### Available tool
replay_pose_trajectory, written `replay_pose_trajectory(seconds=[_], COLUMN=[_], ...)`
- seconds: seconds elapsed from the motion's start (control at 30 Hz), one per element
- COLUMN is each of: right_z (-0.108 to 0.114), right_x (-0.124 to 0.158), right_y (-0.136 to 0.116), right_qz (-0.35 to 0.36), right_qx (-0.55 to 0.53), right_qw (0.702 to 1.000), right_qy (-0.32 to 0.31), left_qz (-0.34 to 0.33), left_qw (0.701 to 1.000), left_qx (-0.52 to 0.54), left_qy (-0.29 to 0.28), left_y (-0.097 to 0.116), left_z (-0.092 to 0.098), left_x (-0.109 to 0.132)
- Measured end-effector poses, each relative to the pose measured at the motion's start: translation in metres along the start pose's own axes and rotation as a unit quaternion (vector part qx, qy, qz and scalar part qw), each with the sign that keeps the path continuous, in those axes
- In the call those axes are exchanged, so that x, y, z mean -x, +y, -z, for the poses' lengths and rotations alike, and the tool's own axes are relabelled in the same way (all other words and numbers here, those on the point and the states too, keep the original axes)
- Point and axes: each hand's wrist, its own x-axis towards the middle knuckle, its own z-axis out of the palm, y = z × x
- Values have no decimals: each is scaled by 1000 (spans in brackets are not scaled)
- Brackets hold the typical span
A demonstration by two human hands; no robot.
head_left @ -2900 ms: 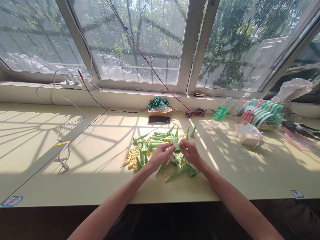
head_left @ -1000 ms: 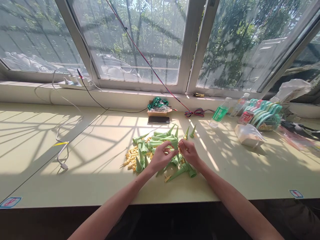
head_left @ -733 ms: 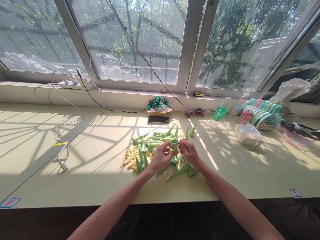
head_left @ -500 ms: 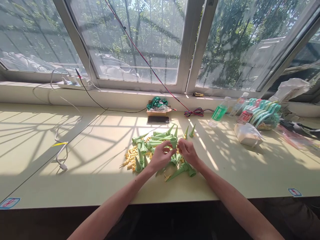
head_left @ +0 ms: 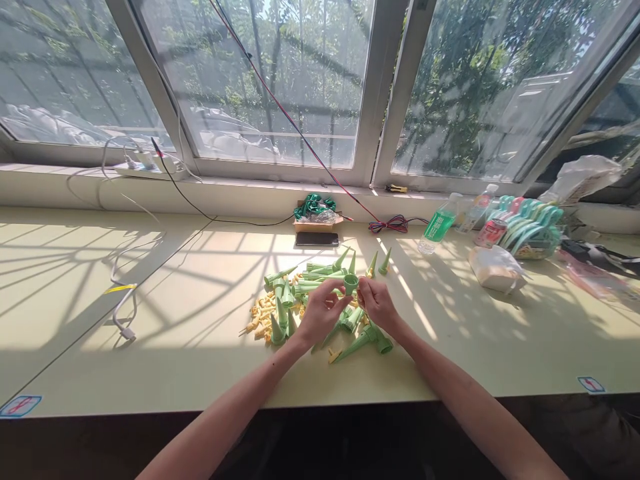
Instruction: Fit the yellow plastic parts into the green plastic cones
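Observation:
Over a heap of green plastic cones [head_left: 320, 275] on the pale table [head_left: 165, 347], my left hand [head_left: 320, 317] pinches one green cone [head_left: 351, 285] with its open round mouth turned up toward me. My right hand [head_left: 376, 303] is closed at that cone's right side, its fingertips touching the rim; whether it holds a small part I cannot make out. Small yellow pieces [head_left: 263, 313] lie at the left of the heap. More green cones [head_left: 367, 339] lie under my wrists.
A phone [head_left: 317, 239] and a small box of green items [head_left: 315, 212] sit behind the heap. Bottles [head_left: 440, 225], a can [head_left: 491, 233], a white bag [head_left: 495, 269] and teal hangers [head_left: 533, 223] crowd the right. A white cable [head_left: 123, 293] trails on the left; wires cross the sill.
The cone in my left hand has turned from pointing up and sideways to showing its open mouth. Both hands stay together over the heap, shifted slightly up.

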Motion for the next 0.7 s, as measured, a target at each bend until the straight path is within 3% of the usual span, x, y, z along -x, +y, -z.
replay_pose_trajectory(seconds=[0.1,0.3,0.5,0.7], right_z=[0,4,5,5], right_x=[0,1,2,4], right_y=[1,-1,-9,-3], right_qz=[8,41,102,86], right_qx=[4,50,112,102], right_qw=[1000,996,988,990], right_qy=[17,55,-11,-33], left_qz=[9,107,182,177], left_qw=[1000,987,969,959], left_qx=[20,120,159,200], left_qy=[5,-4,-52,-98], left_y=[3,8,6,1], left_z=[0,4,7,7], left_x=[0,-4,-4,-5])
